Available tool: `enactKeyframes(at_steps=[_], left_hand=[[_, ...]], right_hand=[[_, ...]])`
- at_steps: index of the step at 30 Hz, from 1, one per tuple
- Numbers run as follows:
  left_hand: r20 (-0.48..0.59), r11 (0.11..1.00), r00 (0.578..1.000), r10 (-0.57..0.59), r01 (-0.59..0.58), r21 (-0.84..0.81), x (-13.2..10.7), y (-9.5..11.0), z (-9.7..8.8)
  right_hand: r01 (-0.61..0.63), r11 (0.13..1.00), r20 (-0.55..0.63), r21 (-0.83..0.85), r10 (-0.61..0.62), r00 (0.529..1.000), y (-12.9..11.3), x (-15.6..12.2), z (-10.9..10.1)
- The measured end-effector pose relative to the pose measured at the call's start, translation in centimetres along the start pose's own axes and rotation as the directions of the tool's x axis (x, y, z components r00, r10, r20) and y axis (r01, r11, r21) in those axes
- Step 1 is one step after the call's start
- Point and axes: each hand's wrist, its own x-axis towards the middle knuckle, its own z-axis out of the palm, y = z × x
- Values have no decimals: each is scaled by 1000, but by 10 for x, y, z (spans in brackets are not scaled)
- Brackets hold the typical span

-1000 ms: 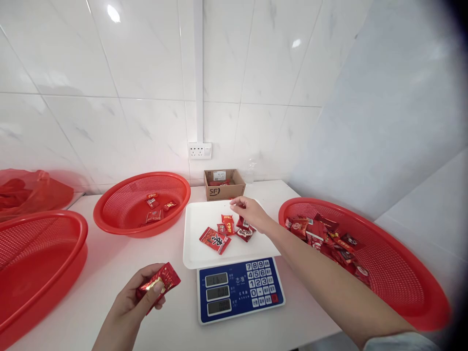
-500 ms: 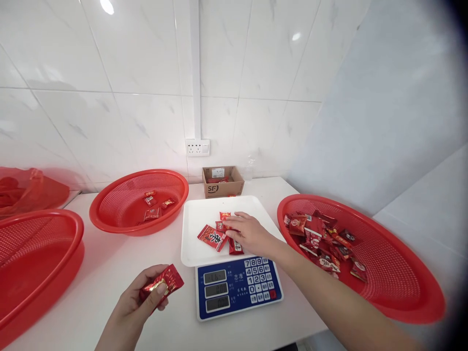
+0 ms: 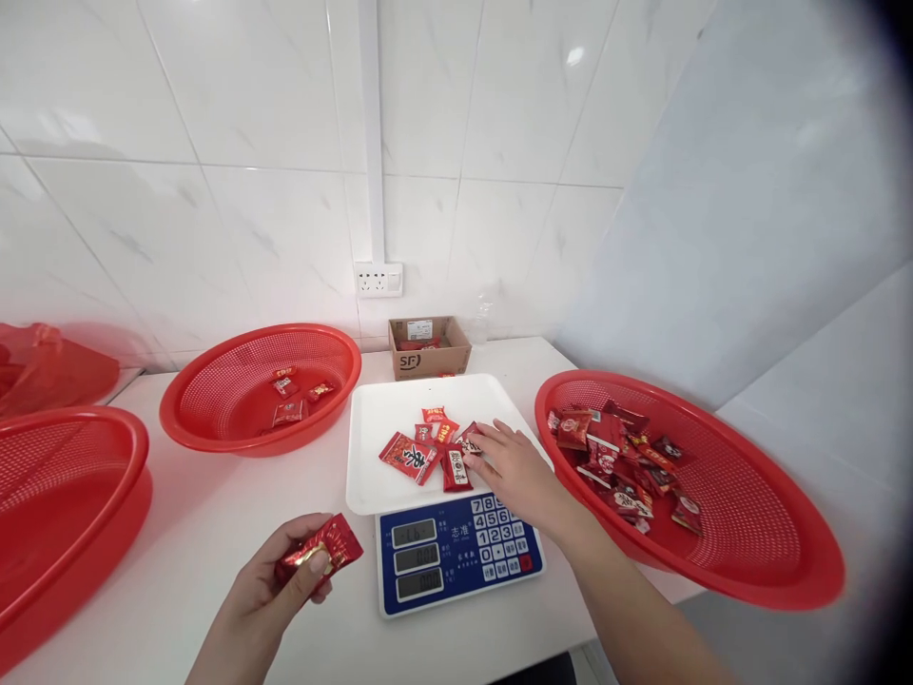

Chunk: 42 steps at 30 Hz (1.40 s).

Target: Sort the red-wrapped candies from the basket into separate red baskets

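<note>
My left hand (image 3: 263, 595) is closed on a red candy packet (image 3: 324, 550), held low in front of the scale. My right hand (image 3: 514, 469) lies over the right side of the white scale tray (image 3: 389, 480), fingers spread, fingertips touching a small red packet (image 3: 471, 443). Several red candy packets (image 3: 412, 457) lie on the tray. Below it, the blue scale front (image 3: 456, 559) shows displays and a keypad.
A red basket (image 3: 742, 561) at right holds several packets. Another red basket (image 3: 261, 395) behind the scale on the left holds a few. A third red basket (image 3: 64, 504) sits far left. A small cardboard box (image 3: 428, 348) stands against the tiled wall.
My right hand drew back from the tray's far middle toward its right front edge, nudging packets there. My left hand stays closed on its packet.
</note>
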Motion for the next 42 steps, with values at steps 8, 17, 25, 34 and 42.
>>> enactKeyframes(at_steps=[8, 17, 25, 34, 42], left_hand=[[100, 999, 995, -12, 16, -44, -4, 5, 12], [387, 981, 922, 10, 66, -183, -17, 18, 58], [558, 985, 828, 55, 46, -166, -5, 12, 60], [592, 988, 795, 137, -63, -144, -2, 11, 57], [605, 985, 781, 154, -77, -152, -1, 15, 57]], right_hand=[[117, 912, -115, 393, -77, 990, -31, -46, -3], [116, 777, 169, 619, -275, 946, -64, -80, 14], [130, 750, 117, 649, -267, 956, -57, -83, 7], [132, 723, 101, 678, -269, 958, -57, -79, 5], [135, 754, 112, 643, -267, 957, -58, -80, 9]])
